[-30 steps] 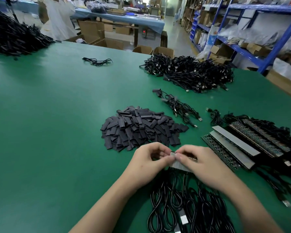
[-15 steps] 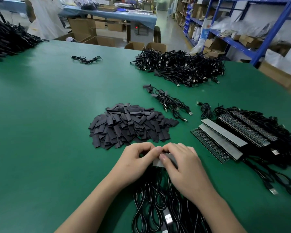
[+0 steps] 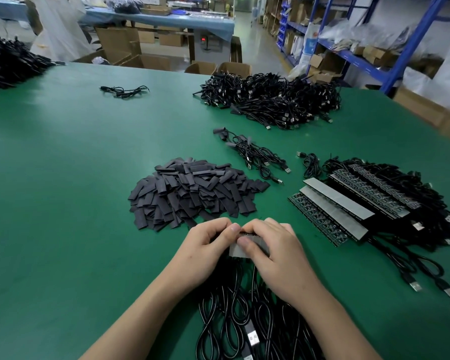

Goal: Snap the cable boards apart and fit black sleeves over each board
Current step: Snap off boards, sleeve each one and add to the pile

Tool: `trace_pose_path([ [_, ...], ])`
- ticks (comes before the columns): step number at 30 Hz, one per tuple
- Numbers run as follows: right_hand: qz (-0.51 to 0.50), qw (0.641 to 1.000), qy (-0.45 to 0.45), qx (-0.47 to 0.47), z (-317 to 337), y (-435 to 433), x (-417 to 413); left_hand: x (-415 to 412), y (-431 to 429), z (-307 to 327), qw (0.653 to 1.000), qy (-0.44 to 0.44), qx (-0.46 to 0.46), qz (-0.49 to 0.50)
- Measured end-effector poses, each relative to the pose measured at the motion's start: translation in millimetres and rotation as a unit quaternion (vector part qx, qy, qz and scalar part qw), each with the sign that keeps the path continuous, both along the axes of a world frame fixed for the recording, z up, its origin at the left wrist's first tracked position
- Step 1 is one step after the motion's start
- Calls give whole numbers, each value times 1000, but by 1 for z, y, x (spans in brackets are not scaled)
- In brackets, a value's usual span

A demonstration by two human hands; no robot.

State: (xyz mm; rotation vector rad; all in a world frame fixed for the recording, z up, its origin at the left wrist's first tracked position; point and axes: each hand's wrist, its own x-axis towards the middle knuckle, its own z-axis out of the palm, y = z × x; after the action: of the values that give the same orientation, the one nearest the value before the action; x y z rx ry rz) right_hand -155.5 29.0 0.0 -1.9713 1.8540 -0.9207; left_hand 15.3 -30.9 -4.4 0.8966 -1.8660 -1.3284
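Gripping one strip of cable boards [image 3: 236, 250] w/ both hands, we hold it low over the table [image 3: 63, 216], close to the body. The left hand [image 3: 205, 245] and right hand [image 3: 273, 253] are each clamped on it, thumbs nearly touching on its grey face and fingers curled behind. We judge this grip puts the bend right at a score line so one board snaps off. The strip sits between the two hands, mostly hidden; only a grey patch & the toothed top edge show, so we can't tell which board is abt to break. Its cables [image 3: 234, 315] trail toward us under the wrists, keeping slack out of the way. The black sleeves [image 3: 192, 193] lie piled just beyond the knuckles, prob. for a short reach, and more strips [image 3: 335, 203] are stacked to the right.
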Motion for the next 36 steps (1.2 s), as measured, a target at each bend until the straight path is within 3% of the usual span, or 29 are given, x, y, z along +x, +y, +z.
trace_pose_path([
  [6, 6, 999, -15, -32, 4, 1, 3, -4, 7, 4, 997, -13, -63, 35],
  [21, 37, 986, -146, 66, 14, 4, 0, -7, 13, 8, 998, 55, -24, 14],
  [25, 93, 955, -266, 88, 15, 3, -1, -8, 13, 12, 998, 60, -29, 14],
  [28, 86, 967, -227, 81, 15, 1, -2, -8, 13, 13, 998, 58, -26, 16],
  [34, 6, 998, -46, 30, 15, 1, -12, 0, 9, 19, 989, 80, -92, 79],
  [36, 16, 998, -60, 6, 20, 3, -9, 2, 7, 18, 987, 95, -91, 98],
])
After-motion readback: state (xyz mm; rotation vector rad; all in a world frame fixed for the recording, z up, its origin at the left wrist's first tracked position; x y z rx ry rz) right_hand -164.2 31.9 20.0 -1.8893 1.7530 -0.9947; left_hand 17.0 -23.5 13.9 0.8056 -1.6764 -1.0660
